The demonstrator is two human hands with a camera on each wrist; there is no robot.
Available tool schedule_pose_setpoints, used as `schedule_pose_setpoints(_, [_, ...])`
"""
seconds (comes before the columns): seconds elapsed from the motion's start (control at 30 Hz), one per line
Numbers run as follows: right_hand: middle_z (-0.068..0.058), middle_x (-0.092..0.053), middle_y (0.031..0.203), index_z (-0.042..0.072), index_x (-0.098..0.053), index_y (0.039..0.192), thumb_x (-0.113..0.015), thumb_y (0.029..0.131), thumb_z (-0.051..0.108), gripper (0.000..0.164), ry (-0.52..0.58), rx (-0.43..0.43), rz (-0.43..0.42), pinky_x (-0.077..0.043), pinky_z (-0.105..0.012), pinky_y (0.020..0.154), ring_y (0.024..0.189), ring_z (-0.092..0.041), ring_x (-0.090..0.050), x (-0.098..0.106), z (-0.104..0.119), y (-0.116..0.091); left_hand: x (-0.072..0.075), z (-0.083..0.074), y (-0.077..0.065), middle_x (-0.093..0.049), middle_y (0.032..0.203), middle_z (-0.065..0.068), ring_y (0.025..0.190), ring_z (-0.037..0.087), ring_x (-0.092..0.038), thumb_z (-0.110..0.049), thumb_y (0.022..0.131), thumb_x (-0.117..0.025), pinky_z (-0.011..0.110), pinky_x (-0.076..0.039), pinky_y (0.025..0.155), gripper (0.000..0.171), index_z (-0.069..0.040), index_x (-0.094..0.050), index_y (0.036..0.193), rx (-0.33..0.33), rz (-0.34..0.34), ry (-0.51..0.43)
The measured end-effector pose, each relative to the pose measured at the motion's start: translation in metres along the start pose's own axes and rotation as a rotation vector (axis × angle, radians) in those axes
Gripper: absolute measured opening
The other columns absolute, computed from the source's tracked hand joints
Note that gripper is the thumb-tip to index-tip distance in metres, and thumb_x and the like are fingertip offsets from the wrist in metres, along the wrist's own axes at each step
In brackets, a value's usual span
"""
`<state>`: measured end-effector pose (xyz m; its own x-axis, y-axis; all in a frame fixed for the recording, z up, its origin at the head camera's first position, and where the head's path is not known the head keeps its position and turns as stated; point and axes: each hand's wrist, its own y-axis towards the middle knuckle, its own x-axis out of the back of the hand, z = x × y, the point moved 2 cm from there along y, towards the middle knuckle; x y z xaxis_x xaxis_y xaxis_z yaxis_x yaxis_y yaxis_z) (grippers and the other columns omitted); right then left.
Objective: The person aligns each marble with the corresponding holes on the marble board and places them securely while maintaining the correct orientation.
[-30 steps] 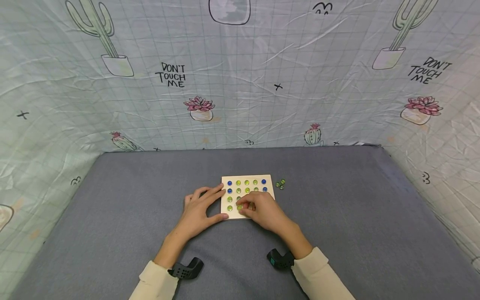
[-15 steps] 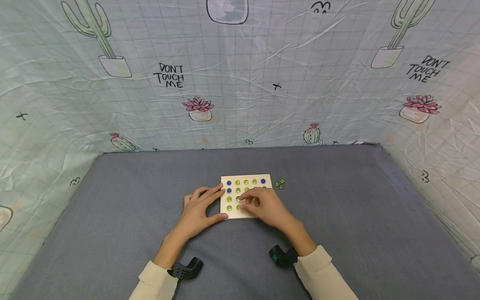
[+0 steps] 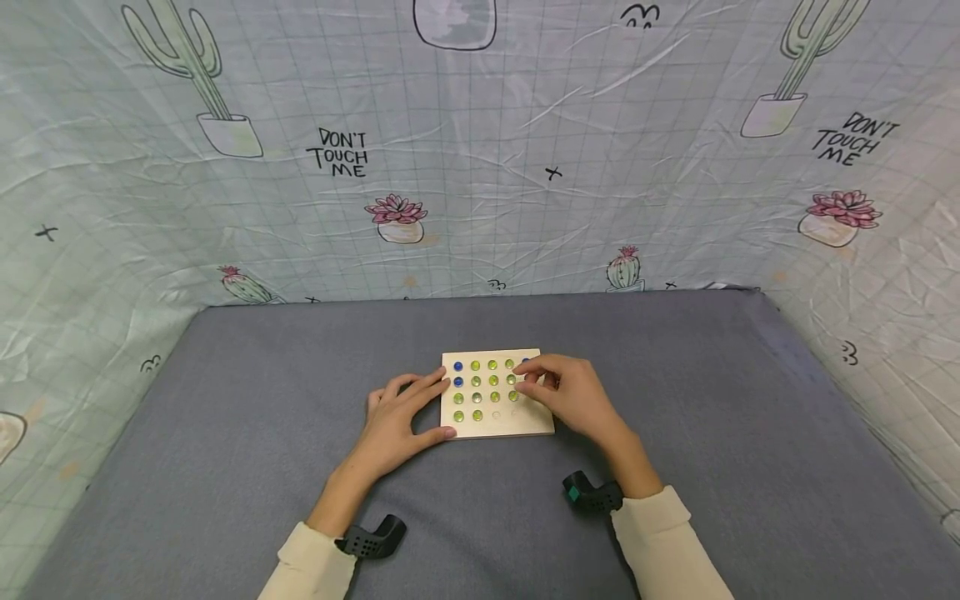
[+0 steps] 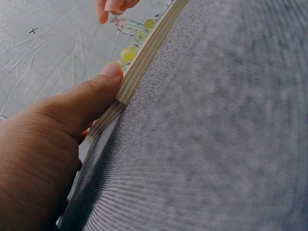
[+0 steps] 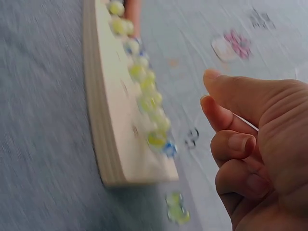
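A pale wooden board (image 3: 525, 425) with rows of round hollows lies on the grey cloth. Yellow-green marbles (image 3: 458, 416) fill most of the visible hollows, and blue marbles (image 3: 458, 367) sit at its far left corner. Two hollows in the near row show bare. My left hand (image 3: 393, 422) rests at the board's left edge with fingers spread, its thumb (image 4: 112, 71) touching the near corner. Above the board's right side is my right hand (image 3: 572, 396), thumb and index finger a little apart, nothing between them, other fingers bent. It covers part of the right column.
Loose green marbles (image 5: 177, 208) lie just beyond the board's right end, hidden by the right hand in the head view. Grey cloth (image 3: 300, 350) covers the table. A printed fabric wall (image 3: 480, 167) stands behind it and along both sides.
My right hand has left the marble in the near row and moved right and away from me over the board. The left hand stays put.
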<state>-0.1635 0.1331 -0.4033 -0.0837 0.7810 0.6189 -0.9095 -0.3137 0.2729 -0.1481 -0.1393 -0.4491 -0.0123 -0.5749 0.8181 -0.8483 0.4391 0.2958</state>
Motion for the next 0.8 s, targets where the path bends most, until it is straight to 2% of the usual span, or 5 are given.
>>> schedule_pose_setpoints(0.13, [0.006,-0.062,0.075,0.008,-0.074,0.1,-0.076,0.084,0.015,0.017,0.0,-0.055,-0.047,-0.038,-0.027,0.051,0.055,-0.015,-0.048,0.012,-0.011,-0.003,0.0,0.0,0.0,-0.039,0.15,-0.004,0.127,0.021,-0.035,-0.052,0.081,-0.071,0.046,-0.021,0.085,0.072,-0.02,-0.05,0.142,0.012,0.018,-0.005])
schedule_pose_setpoints(0.4, [0.003,-0.065,0.083,0.01,-0.074,0.102,-0.075,0.084,0.016,0.019,-0.015,-0.095,-0.118,-0.04,-0.028,0.052,0.058,-0.016,-0.05,0.027,-0.028,-0.009,0.0,0.002,0.0,-0.037,0.15,-0.005,0.128,0.02,-0.034,-0.051,0.081,-0.071,0.045,-0.02,0.085,0.072,-0.02,-0.049,0.143,0.022,0.032,0.001])
schedule_pose_setpoints(0.63, [0.002,-0.066,0.086,0.012,-0.074,0.099,-0.077,0.082,0.015,0.017,-0.054,-0.112,-0.156,-0.038,-0.027,0.052,0.057,-0.015,-0.049,0.032,-0.046,-0.013,0.0,0.003,0.001,-0.037,0.15,-0.005,0.128,0.02,-0.034,-0.052,0.081,-0.071,0.045,-0.02,0.085,0.073,-0.02,-0.049,0.143,0.014,0.029,-0.003])
schedule_pose_setpoints(0.8, [0.002,-0.062,0.079,0.013,-0.075,0.097,-0.078,0.081,0.013,0.017,-0.067,-0.142,-0.161,-0.037,-0.028,0.05,0.055,-0.015,-0.047,0.031,-0.055,-0.016,0.002,0.002,0.002,-0.039,0.149,-0.003,0.127,0.022,-0.035,-0.051,0.08,-0.072,0.046,-0.02,0.083,0.072,-0.019,-0.05,0.142,-0.003,0.013,-0.012])
